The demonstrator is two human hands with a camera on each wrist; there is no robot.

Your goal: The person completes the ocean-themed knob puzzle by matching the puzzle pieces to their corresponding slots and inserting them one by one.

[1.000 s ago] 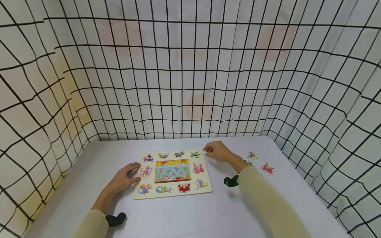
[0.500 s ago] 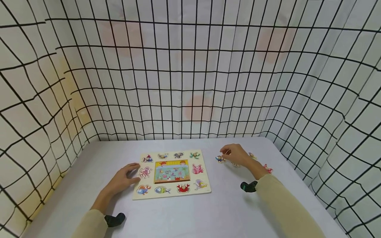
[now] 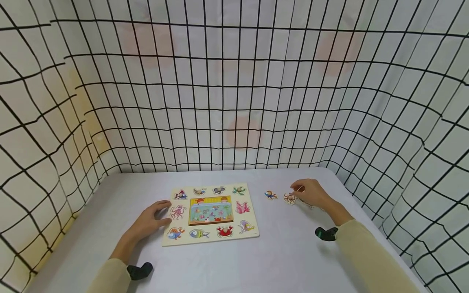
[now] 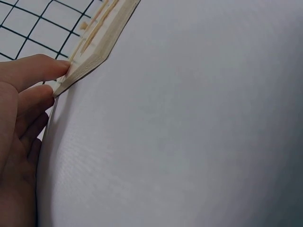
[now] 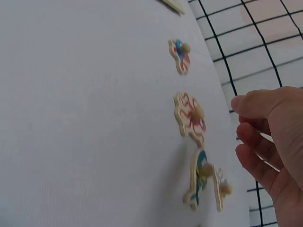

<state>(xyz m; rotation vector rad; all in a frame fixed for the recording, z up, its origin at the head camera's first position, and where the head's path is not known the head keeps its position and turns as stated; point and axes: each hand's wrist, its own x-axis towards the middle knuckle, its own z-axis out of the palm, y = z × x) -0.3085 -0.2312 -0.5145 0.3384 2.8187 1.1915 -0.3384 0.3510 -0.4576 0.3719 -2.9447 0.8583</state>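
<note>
A wooden sea-animal puzzle board (image 3: 211, 241) lies flat, its animal shapes bordering an aquarium picture. My left hand (image 3: 148, 223) touches the board's left edge with thumb and fingertips; in the left wrist view, fingers (image 4: 52, 68) meet a corner. My right hand (image 3: 311, 192) hovers beside an octopus puzzle piece (image 3: 289, 198), thumb and fingers loosely bent with nothing seen between them. In the right wrist view a gap shows between hand and octopus. Left of it lies a small blue-and-red knobbed piece (image 3: 270, 195). A blue-green fish piece (image 5: 201, 177) is beside the octopus.
Another knobbed piece (image 5: 220, 189) lies beside the fish; the right hand hides that area in the head view. Black grid netting (image 3: 234, 97) over white cloth walls in the white table (image 3: 234, 268) at the back and sides. Dark wrist-camera mounts (image 3: 141, 271) stick out from both sleeves.
My right hand has moved right, from the board's upper right corner toward the loose pieces, uncovering the blue-and-red piece and the octopus. My left hand has stayed at the board's left edge.
</note>
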